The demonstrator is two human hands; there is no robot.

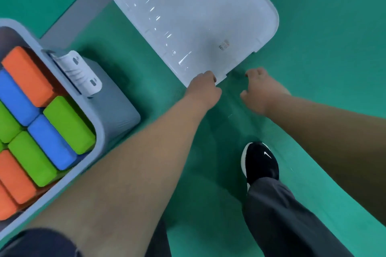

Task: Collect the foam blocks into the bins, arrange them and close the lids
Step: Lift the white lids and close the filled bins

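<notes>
On the floor (323, 16) | your left hand (203, 88) grips lid (194, 21) corner | right hand (261, 87) empty, curled | grip both sides; lift level

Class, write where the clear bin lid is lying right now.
In the head view the lid lies on the green floor at upper centre, right of the block-filled bin, its near corner at the left hand.
</notes>
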